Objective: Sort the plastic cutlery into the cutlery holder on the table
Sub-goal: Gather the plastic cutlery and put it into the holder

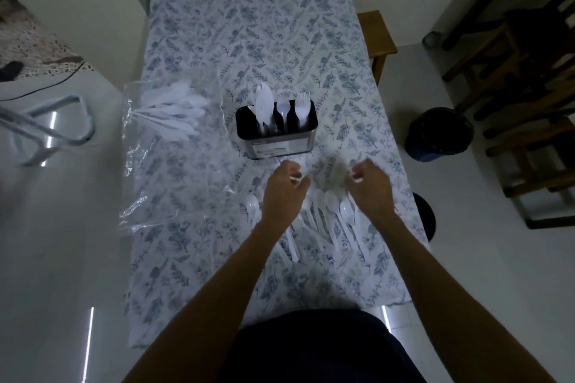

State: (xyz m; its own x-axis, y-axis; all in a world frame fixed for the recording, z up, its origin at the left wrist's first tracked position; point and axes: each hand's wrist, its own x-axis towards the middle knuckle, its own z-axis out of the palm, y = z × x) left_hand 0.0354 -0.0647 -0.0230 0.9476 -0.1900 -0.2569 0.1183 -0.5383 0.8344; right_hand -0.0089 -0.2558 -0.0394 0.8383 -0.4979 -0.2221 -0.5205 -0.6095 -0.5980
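A dark cutlery holder (275, 141) with a metal front stands mid-table, with white knives, a spoon and forks upright in its compartments. Just in front of it my left hand (284, 193) has its fingers curled round a white plastic piece. My right hand (370, 188) likewise pinches a white plastic piece; which kind each is I cannot tell. Several loose white spoons (331, 200) lie on the cloth between and below both hands. One more spoon (252, 205) lies left of my left wrist.
A clear plastic bag (168, 112) with several more white cutlery pieces lies left of the holder. The table wears a floral cloth (249, 25). A black bin (438, 134) and wooden chairs (513, 71) stand to the right, a metal frame (56, 130) to the left.
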